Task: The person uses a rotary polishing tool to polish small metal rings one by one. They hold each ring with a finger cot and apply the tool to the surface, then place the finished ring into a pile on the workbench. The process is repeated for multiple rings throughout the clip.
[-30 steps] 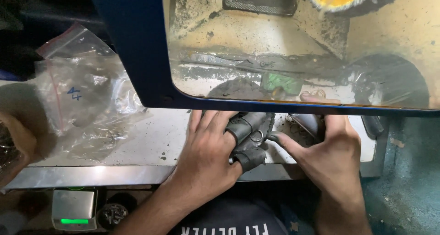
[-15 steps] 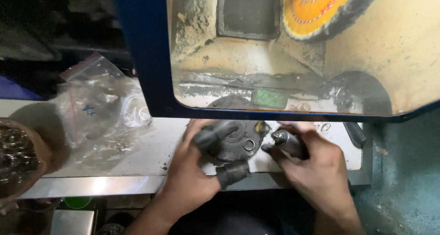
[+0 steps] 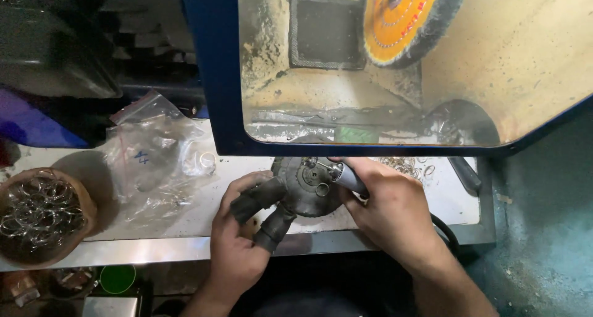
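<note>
Two bare hands work at a dirty white bench (image 3: 185, 221) in front of a blue-framed box (image 3: 210, 76) with a see-through front.

The left hand (image 3: 238, 243) has two fingers in dark, grimy covers (image 3: 262, 209). These two fingers press on the left edge of a round dark pad (image 3: 309, 187) that lies on the bench near the front edge. The fingers are bent and spread a little, one up and one down, and they hold the pad from the side. The rest of the left hand is loosely curled under them.

The right hand (image 3: 392, 212) comes in from the right. It is closed around a small grey tool (image 3: 349, 178). The tip of the tool points at the top of the round pad, where a few little rings (image 3: 321, 189) sit. I cannot tell if the tip touches a ring.

More small shiny rings (image 3: 404, 164) lie in a heap on the bench just behind the right hand. A black cord (image 3: 445, 227) runs under the right wrist.

Inside the box, a round yellow and orange wheel (image 3: 401, 20) with a fuzzy grey rim hangs on a rod at the top. The walls are coated in tan dust.

To the left of the hands lie crumpled clear plastic bags (image 3: 160, 162). Further left is a brown bowl (image 3: 83, 230) full of thin metal rings (image 3: 37, 209). A green round thing (image 3: 117, 277) sits below the bench edge.
</note>
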